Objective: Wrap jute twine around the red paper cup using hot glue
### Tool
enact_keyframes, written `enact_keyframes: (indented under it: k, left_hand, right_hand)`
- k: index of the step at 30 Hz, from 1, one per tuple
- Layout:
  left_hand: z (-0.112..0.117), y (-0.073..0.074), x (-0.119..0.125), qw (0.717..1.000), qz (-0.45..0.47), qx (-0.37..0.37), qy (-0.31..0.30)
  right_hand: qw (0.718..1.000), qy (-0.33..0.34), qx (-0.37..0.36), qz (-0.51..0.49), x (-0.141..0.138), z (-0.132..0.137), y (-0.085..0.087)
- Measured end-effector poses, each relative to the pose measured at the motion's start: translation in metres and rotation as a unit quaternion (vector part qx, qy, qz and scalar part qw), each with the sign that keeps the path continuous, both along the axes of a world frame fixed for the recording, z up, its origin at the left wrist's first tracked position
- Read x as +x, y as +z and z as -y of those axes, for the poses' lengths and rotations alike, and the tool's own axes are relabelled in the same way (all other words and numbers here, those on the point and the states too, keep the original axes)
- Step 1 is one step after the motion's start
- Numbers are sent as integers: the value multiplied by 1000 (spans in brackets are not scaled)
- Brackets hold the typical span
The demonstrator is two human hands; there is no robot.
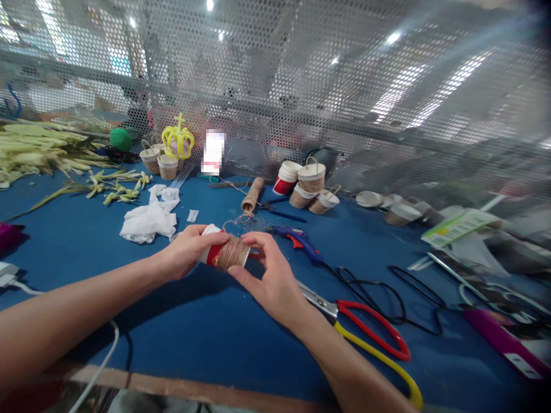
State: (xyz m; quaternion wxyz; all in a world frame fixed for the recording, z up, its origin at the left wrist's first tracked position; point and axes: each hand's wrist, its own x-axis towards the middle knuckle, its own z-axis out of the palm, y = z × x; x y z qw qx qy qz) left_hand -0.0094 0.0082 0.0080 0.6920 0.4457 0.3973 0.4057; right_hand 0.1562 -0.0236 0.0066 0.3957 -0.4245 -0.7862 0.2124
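Observation:
Between my two hands a paper cup [214, 252] lies on its side just above the blue table, red and white, partly wrapped in brown twine [233, 253]. My left hand [189, 248] grips the base end of the cup. At the rim end, my right hand [269, 269] curls its thumb and fingers around the twine-covered part. A strand runs from the cup back to a twine roll [253, 195] lying behind it. To the right of the cup lies a blue glue gun [298, 238]. Large scissors [365, 327] with red and yellow handles lie partly under my right forearm.
Twine-wrapped cups [311, 178] with handles stand at the back, beside stacked paper cups [287, 176] and pliers [286, 213]. Crumpled white plastic [150, 215] and corn husks [38, 146] lie left. A black cord [387, 298] loops across the right. A perforated metal screen [258, 74] closes the back.

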Motion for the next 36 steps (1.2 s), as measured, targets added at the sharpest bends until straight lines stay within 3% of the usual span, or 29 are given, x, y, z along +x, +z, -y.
enact_keyframes:
  k: [2,4,6,11,17,23,29,36]
  left_hand:
    - [2,-2,0,998,-37,43,-6]
    - [3,-3,0,994,-70,78,-15]
    - [3,-4,0,993,-86,72,-23]
    - [-1,-5,0,995,-93,8,-29]
    - [-2,-3,1,996,-90,-20,-21]
    - [-1,-2,3,994,-109,-21,4]
    - [-5,-14,-2,977,-204,36,42]
    - [-9,-15,-5,944,-313,104,14]
  right_hand:
    - [992,3,-115,-48,1,-1,0]
    - [982,22,-183,-44,2,-2,2]
    - [986,17,-165,-2,2,-2,2]
    - [994,14,-33,99,1,1,2]
    - [993,20,-19,118,1,0,3]
    - [993,8,-69,93,2,-2,0]
    - [987,12,-148,61,5,-4,-3]
    - [977,1,-203,60,3,-3,1]
